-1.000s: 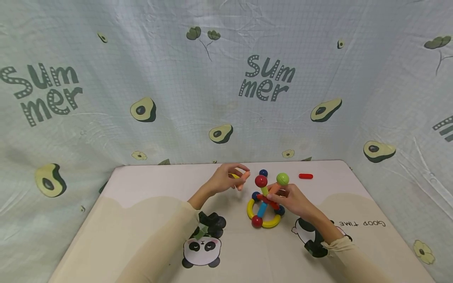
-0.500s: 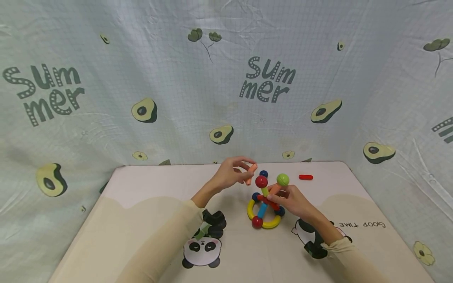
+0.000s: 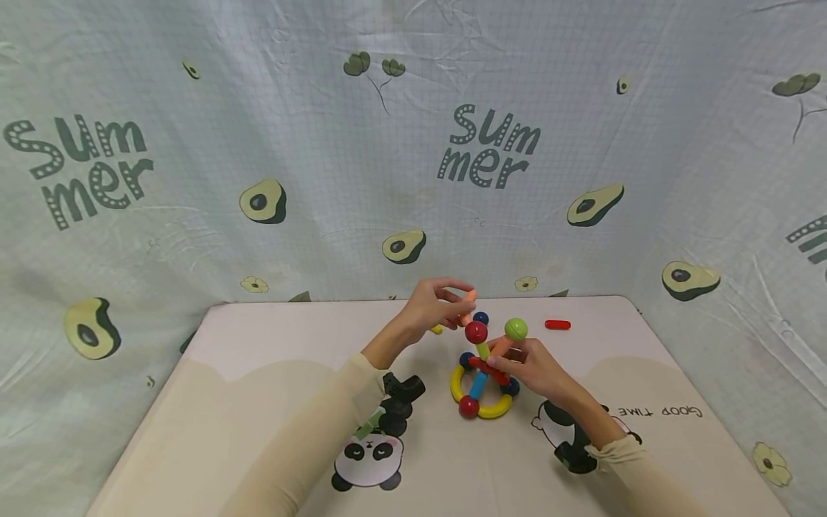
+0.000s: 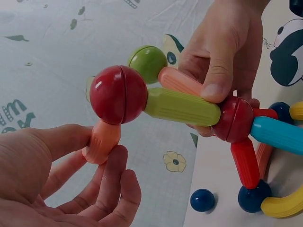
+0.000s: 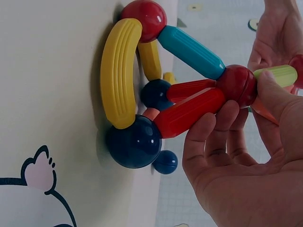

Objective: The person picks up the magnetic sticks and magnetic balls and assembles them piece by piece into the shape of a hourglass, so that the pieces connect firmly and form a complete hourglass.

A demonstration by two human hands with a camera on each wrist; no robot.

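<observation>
A frame of ball-and-stick building pieces stands on the table, its base made of curved yellow rods (image 5: 120, 73), blue balls and a red ball. Blue (image 5: 191, 52) and red rods rise from it to a middle red ball (image 5: 236, 86). From there a lime rod (image 4: 182, 106) leads to the upper red ball (image 4: 118, 94), and a salmon rod to a green ball (image 4: 147, 64). My right hand (image 3: 533, 365) grips the frame around the middle ball. My left hand (image 3: 434, 305) pinches another salmon rod (image 4: 102, 142), its end right at the upper red ball.
Behind the frame lie a loose blue ball (image 3: 481, 317) and, farther right, a short red rod (image 3: 558, 324). A yellow piece (image 3: 436, 329) shows partly under the left hand. A patterned cloth (image 3: 323, 215) hangs along the table's back edge.
My left hand has moved right and away from me with the salmon rod, bringing it to the upper red ball. The right hand stays in place on the frame.
</observation>
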